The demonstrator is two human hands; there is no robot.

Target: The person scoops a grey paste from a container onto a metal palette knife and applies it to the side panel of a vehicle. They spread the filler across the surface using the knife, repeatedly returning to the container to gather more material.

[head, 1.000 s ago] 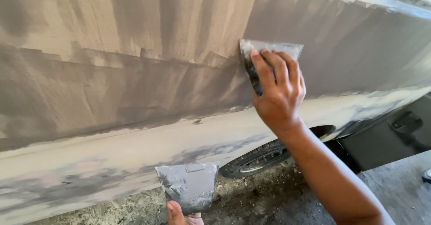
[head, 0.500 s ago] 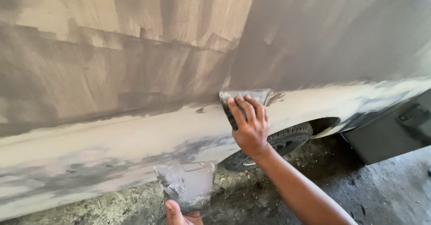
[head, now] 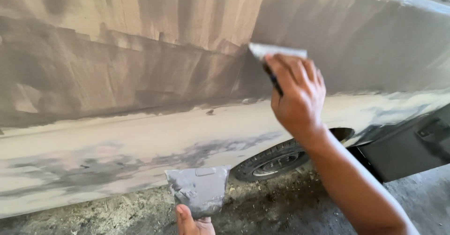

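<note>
My right hand [head: 297, 96] grips a flat metal spreader [head: 276, 52] and presses its blade against the side panel of a car body [head: 140, 89] coated in grey-brown filler. The blade's edge sits at the border between a lighter filler patch and a darker one. Low in the frame, my left hand [head: 192, 222] holds a second, wider spreader [head: 199, 190] upright, its face smeared with grey putty. Only the fingertips of that hand show at the bottom edge.
A car wheel [head: 276, 160] shows under the panel's lower edge. A dark plastic part [head: 412, 146] hangs at the right. The ground [head: 281, 207] below is rough, dusty concrete with dirt. The lower strip of the panel is pale with grey blotches.
My right hand swept the spreader down the panel half a second ago, then came back up to the darker filler area. The left hand with the putty-laden spreader stayed low.
</note>
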